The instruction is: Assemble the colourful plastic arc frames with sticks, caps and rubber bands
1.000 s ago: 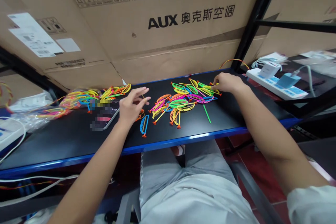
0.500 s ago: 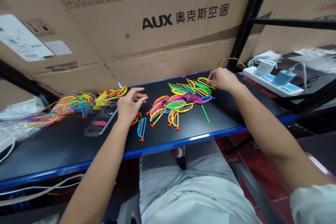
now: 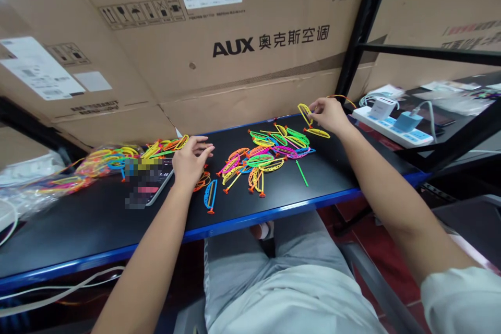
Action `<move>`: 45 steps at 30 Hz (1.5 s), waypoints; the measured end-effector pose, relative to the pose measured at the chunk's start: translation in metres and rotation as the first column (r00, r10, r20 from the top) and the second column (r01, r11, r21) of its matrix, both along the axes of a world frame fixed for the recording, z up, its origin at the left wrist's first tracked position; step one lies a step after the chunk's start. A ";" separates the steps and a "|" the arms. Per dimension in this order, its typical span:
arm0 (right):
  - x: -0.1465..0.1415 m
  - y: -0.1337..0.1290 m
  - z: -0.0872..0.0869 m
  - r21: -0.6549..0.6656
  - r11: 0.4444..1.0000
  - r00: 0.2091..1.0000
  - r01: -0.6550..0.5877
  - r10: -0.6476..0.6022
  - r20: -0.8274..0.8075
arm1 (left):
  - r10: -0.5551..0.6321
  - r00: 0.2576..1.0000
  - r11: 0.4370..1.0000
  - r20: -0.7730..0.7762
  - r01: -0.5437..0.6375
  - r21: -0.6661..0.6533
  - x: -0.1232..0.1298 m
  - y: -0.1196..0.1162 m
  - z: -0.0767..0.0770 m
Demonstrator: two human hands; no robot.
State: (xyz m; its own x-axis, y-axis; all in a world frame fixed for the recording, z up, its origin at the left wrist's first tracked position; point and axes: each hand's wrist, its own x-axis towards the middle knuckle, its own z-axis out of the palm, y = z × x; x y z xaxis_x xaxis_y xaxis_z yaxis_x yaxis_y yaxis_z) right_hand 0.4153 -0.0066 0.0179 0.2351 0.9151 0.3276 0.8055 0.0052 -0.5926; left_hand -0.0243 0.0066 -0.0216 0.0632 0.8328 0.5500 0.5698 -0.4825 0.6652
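Tabletop (image 3: 336, 172), black, with blue edging (image 3: 262, 217) along the front. Nearest, a blue toy bow (image 3: 210, 195) lies flat, its orange cup (image 3: 211, 212) at the near end. Just beyond, the left hand (image 3: 190, 162) hangs with fingers loosely curled and parted; whether a thin piece sits between them cannot be told. A phone (image 3: 154, 183) lies beside its wrist. At centre, a green stick (image 3: 301, 173) lies before a multicoloured heap of bows (image 3: 261, 160). Toward the rear, the right hand (image 3: 329, 115) pinches a yellow bow (image 3: 303, 115), raised on edge; a second yellow piece (image 3: 319, 133) lies just below. Such openwork plastic is probably light, springy and easily snagged, best held by its curved limb. Behind: a carton (image 3: 254, 88).
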 end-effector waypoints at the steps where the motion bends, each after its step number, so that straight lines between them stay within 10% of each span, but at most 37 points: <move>1: 0.002 0.000 0.001 -0.042 0.998 0.999 -0.036 0.035 -0.042 | 0.011 1.000 1.000 -0.002 -0.011 -0.011 -0.001 0.001 0.000; 5: 0.009 0.000 0.003 -0.214 0.963 0.983 -0.165 0.142 -0.120 | 0.033 0.999 0.999 -0.009 -0.034 -0.039 -0.004 0.004 0.000; 12: 0.027 0.001 -0.001 -0.392 0.907 0.980 0.153 -0.087 0.181 | 0.035 0.999 0.999 0.025 -0.035 0.022 -0.008 0.007 0.000; 18: 0.029 0.003 -0.009 -0.458 0.880 0.980 0.124 -0.036 0.194 | 0.019 0.999 0.999 0.036 -0.018 -0.026 -0.009 0.010 -0.003; 32: -0.025 0.000 -0.015 -0.370 0.916 0.897 -0.157 0.289 0.335 | 0.006 0.996 1.000 -0.092 -0.006 0.001 -0.011 0.006 -0.002; 45: -0.010 0.011 -0.021 -0.179 0.964 0.931 -0.196 0.240 0.276 | 0.018 0.997 1.000 -0.080 -0.018 -0.009 -0.011 0.007 -0.003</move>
State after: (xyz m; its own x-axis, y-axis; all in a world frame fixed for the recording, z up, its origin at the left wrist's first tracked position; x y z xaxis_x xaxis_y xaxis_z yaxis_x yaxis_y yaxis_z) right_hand 0.4051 0.0040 -0.0032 -0.0614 0.9757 0.2105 0.9318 0.1316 -0.3384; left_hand -0.0350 0.0134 -0.0244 0.0913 0.8395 0.5356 0.6296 -0.4653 0.6221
